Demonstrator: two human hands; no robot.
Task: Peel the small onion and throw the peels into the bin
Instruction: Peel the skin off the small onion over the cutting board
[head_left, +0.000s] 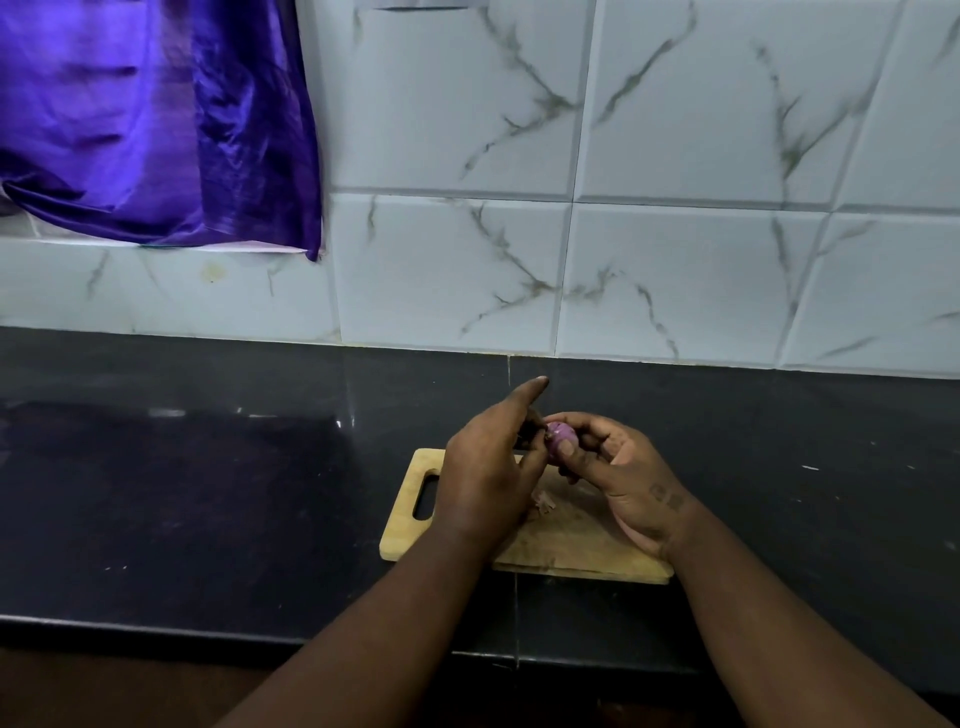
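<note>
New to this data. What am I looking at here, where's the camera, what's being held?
There is no robot: a person works with bare hands. The single picture comes from a wide-angle camera on their head, looking forward and down. The right hand holds a small purple onion above a wooden cutting board on a dark countertop. The left hand pinches the skin at the onion's end, peeling it. A few peels lie on the board. No bin is in view.

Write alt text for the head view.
Two bare hands peel a small purple onion above a wooden cutting board: the right hand holds it, the left hand pulls at its skin. Peel scraps lie on the board, on a black countertop.
</note>
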